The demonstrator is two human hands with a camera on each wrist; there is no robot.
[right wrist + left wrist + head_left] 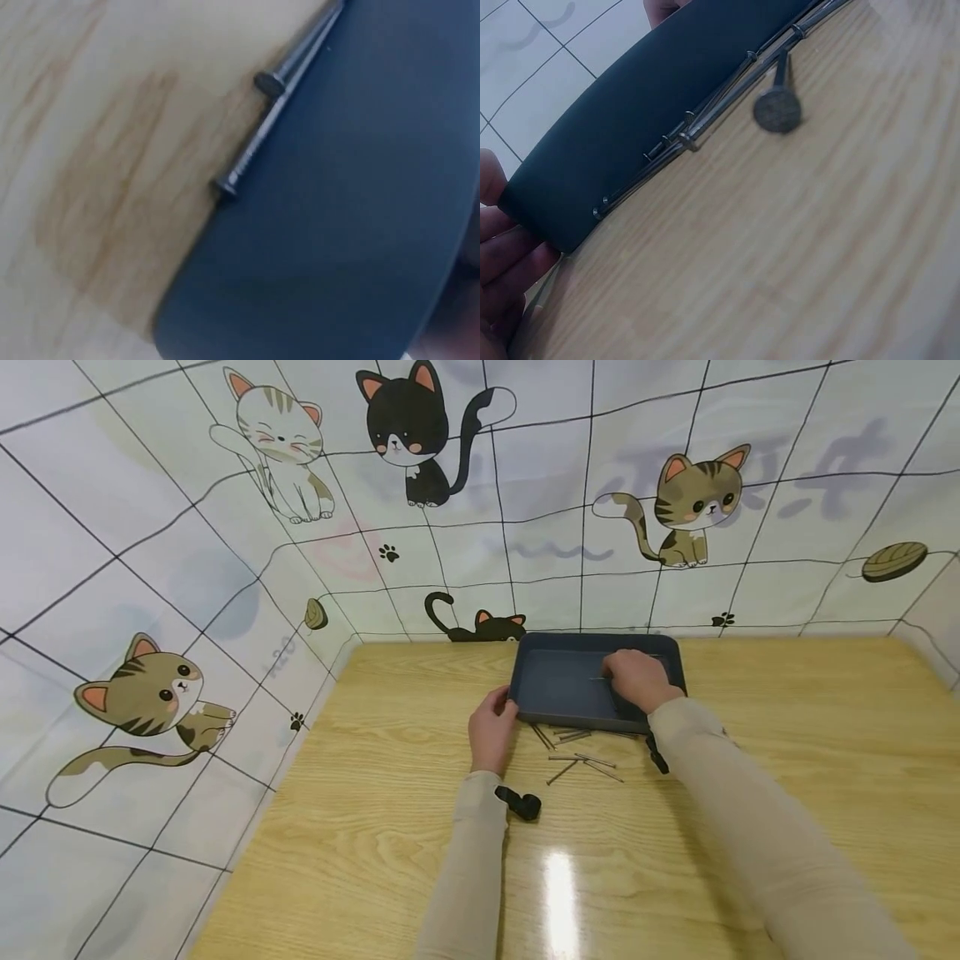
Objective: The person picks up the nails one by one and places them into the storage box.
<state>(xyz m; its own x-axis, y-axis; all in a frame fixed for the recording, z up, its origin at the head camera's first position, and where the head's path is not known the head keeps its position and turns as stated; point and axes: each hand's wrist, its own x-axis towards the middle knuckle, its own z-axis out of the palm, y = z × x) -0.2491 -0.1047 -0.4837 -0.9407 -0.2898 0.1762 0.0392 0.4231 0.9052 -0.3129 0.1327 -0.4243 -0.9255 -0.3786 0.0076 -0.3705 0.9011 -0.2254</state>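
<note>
A dark blue rectangular tray lies on the wooden table against the back wall. My left hand grips its near left corner; the left wrist view has the thumb by the rim and the fingers along the outer wall. Inside the tray's right half, my right hand is bent downward with curled fingers, and a thin nail pokes out to their left. Steel nails lie along the tray's front wall, and one nail points its flat head at the left wrist camera. Most right fingertips are hidden.
Several loose nails are scattered on the table in front of the tray, between my forearms. A wall covering with cartoon cats rises behind and to the left. Black straps sit at both wrists.
</note>
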